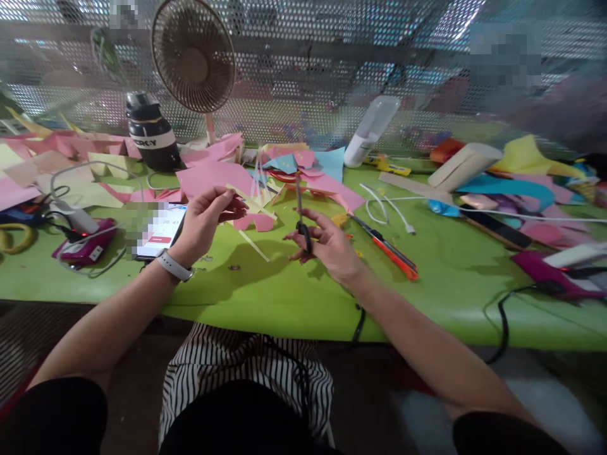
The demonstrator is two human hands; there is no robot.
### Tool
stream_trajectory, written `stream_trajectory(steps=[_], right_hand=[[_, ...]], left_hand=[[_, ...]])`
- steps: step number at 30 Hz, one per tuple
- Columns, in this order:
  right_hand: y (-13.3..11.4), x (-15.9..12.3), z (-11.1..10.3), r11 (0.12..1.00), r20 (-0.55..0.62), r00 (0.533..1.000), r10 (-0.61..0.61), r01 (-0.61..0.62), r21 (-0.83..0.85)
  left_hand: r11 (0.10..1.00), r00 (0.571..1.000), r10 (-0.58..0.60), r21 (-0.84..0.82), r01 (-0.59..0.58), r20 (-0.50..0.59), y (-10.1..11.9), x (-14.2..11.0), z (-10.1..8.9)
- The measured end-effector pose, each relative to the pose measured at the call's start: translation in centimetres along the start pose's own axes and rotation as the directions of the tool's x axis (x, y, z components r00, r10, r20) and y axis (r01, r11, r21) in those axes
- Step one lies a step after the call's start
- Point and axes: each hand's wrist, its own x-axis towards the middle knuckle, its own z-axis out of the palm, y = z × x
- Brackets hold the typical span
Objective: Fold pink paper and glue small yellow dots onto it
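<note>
My left hand (pixel 205 218) is raised over the green table (pixel 265 297) and pinches a thin yellow paper strip (pixel 250 203) that slants down to the right. A white band sits on that wrist. My right hand (pixel 327 243) holds black-handled scissors (pixel 300 212) with fingers through the loops, blades pointing up and away, closed or nearly so. The scissors stand just right of the strip. A pink paper cut-out (pixel 253 221) lies on the table between the hands.
An orange utility knife (pixel 389 248) lies right of my right hand. A phone (pixel 159 237) and a magenta device with cables (pixel 85 248) sit left. A fan (pixel 193 57), a black bottle (pixel 152 136), a white bottle (pixel 370 129) and piles of coloured paper (pixel 308 167) fill the back.
</note>
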Motion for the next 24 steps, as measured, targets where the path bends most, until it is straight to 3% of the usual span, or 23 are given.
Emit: stream_trajectory(steps=[6, 13, 24], right_hand=[[-1.5, 1.8, 0.8, 0.986, -0.036, 0.996, -0.081, 0.086, 0.145], [-1.1, 2.3, 2.1, 0.982, -0.021, 0.989, -0.148, 0.15, 0.115], [-0.7, 1.8, 1.8, 0.984, 0.021, 0.987, -0.159, 0.157, 0.09]], left_hand=[[1.0, 0.999, 0.0, 0.018, -0.001, 0.036, 0.6, -0.3, 0.3], [0.997, 0.997, -0.069, 0.029, 0.068, 0.029, -0.8, -2.2, -0.5], [0.992, 0.992, -0.125, 0.033, 0.124, 0.034, -1.6, -3.2, -1.8]])
